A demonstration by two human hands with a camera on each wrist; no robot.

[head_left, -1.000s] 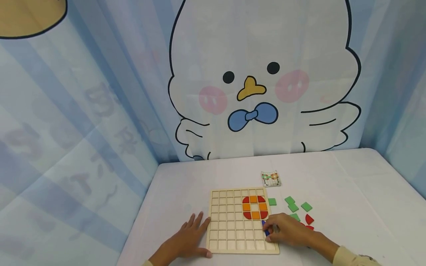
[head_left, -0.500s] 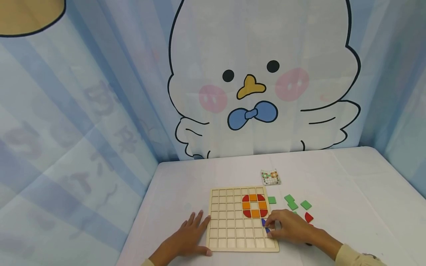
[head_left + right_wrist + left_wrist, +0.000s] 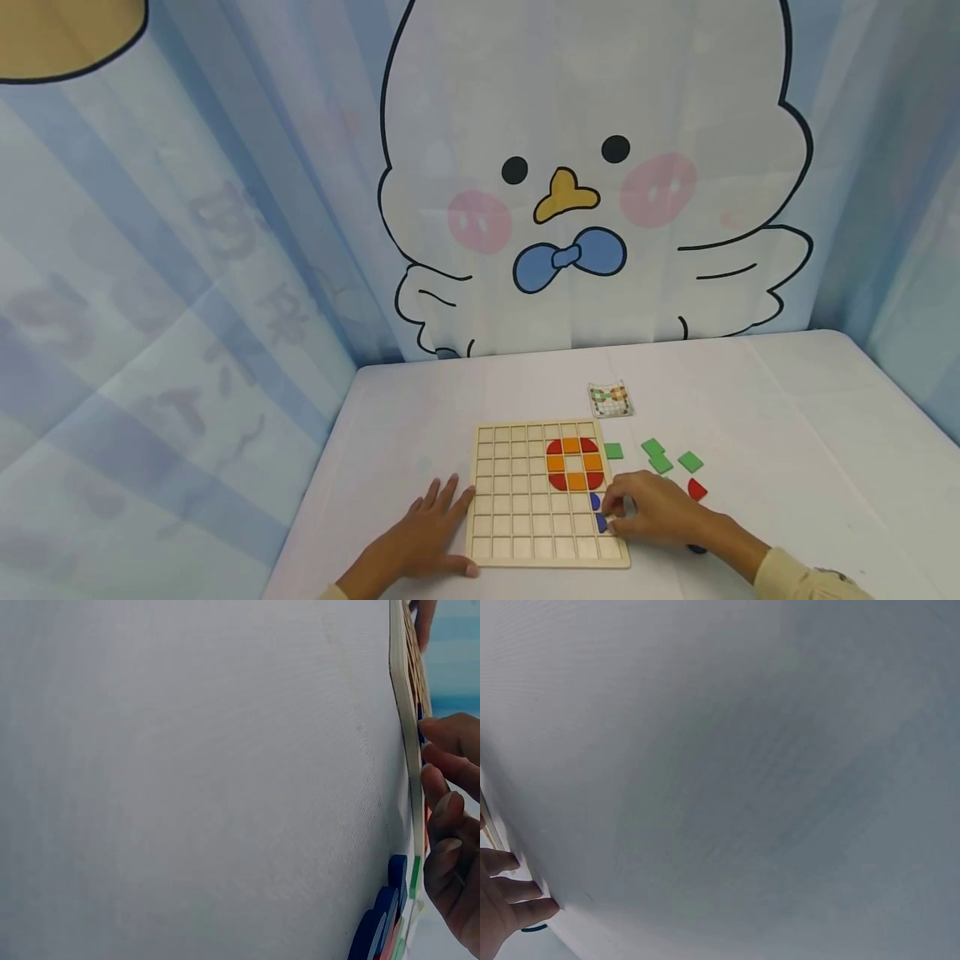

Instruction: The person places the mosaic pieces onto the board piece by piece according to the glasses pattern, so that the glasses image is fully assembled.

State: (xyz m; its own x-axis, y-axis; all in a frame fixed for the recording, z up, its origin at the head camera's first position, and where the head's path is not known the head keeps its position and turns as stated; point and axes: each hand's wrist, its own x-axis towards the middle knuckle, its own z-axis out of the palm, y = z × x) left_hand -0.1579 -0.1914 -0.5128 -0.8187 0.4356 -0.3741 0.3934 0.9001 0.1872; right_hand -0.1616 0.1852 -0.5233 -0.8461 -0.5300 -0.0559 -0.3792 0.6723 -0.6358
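Note:
A pale wooden grid board (image 3: 521,504) lies on the table, with a ring of red quarter-round and orange square tiles (image 3: 575,482) in its upper right cells. Below the ring, two small blue half-round tiles, an upper one (image 3: 595,501) and a lower one (image 3: 602,523), sit in the rightmost column, a gap between them. My right hand (image 3: 654,510) reaches in from the right, finger and thumb tips closed in at the lower blue tile. The right wrist view shows its fingertips (image 3: 429,754) against blue at the board's rim. My left hand (image 3: 422,533) rests spread along the board's left edge.
Several green square tiles (image 3: 660,462) and a red quarter-round tile (image 3: 697,489) lie right of the board. Several loose blue tiles (image 3: 367,934) are on the table by my right hand. Behind the board lies a small pattern card (image 3: 610,401). A printed curtain (image 3: 570,308) stands behind the table.
The blue tiles, earlier nearly joined under my right fingers, now show as two separate pieces. My right fingertips have shifted slightly right, uncovering more of them. My left hand stays in place.

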